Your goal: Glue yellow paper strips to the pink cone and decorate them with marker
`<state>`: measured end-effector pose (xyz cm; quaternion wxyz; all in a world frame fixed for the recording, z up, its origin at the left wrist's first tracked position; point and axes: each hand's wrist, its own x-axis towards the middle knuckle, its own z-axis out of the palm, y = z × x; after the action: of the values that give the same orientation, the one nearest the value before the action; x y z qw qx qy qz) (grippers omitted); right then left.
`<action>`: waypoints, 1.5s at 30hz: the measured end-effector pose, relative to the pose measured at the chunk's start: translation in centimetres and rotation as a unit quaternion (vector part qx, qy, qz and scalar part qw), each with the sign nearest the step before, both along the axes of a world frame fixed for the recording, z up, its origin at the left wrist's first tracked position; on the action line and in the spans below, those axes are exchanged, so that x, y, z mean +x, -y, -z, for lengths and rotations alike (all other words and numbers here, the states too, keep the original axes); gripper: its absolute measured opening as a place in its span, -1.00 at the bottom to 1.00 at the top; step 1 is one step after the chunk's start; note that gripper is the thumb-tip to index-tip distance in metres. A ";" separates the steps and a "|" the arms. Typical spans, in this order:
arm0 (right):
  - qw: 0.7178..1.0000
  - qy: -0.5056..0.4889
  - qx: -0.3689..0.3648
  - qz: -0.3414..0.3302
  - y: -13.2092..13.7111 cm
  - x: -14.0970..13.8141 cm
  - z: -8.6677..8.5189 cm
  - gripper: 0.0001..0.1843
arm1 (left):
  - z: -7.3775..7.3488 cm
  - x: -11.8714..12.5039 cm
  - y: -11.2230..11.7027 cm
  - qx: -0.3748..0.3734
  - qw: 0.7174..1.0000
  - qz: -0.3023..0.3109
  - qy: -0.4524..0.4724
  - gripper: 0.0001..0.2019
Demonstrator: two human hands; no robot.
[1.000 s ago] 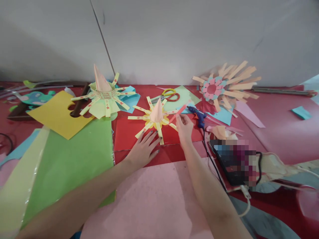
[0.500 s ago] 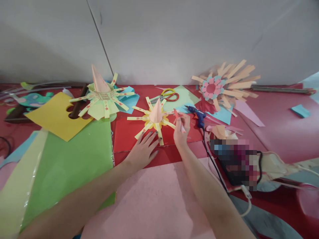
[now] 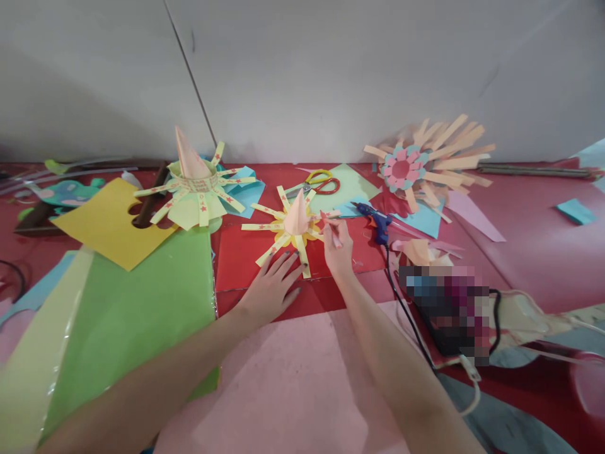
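Red desk [image 3: 543,258], glossy, seam running along right part. Near edge: large pink sheet [image 3: 288,378], flat. Left: green sheet [image 3: 142,296], flat; yellow sheet [image 3: 108,227] overlaps its far edge. Middle: red board [image 3: 236,252], flat, beyond pink sheet. Behind board: scissors [image 3: 326,185], yellow and red handles, partly over pale green sheet [image 3: 357,183]. Right of middle: blue glue gun [image 3: 379,227], nozzle pointing left; what its body rests on unclear. Back right: thin sticks [image 3: 534,170]. Further forward: pink scrap [image 3: 475,216], blue scrap [image 3: 575,211], well apart.
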<state>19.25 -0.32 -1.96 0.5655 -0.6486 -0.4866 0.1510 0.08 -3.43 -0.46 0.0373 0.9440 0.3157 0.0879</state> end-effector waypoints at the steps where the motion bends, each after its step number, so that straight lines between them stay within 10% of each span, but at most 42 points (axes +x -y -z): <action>1: 1.000 0.004 -0.005 -0.001 0.0 0.0 0.0 -0.79 | 0.0 0.0 0.0 -0.001 1.000 0.000 0.001 -0.58; 13: 0.990 0.026 0.134 0.040 0.9 -0.7 -0.7 -0.75 | 0.1 0.0 0.1 0.000 1.000 0.003 0.005 -0.57; 24: 0.997 0.055 0.012 -0.049 0.3 -0.4 0.0 -0.75 | 0.2 0.0 0.0 -0.004 1.000 0.000 0.003 -0.58; 32: 0.940 0.203 0.273 0.004 2.1 -1.8 -1.4 -0.71 | 0.5 -0.1 0.0 -0.002 0.999 0.008 0.032 -0.59; 36: 0.915 0.275 0.262 -0.139 3.0 -3.6 -2.8 -0.64 | 0.5 -0.2 0.0 -0.005 0.999 0.012 0.041 -0.63; 45: 0.952 0.185 0.151 -0.193 4.2 -4.6 -3.1 -0.83 | 0.2 -0.3 0.0 -0.033 0.998 0.022 0.049 -0.65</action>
<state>14.70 -4.49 1.11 0.5165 -0.4660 -0.7159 0.0595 -0.21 -3.39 -0.66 0.0854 0.9438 0.2950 0.1225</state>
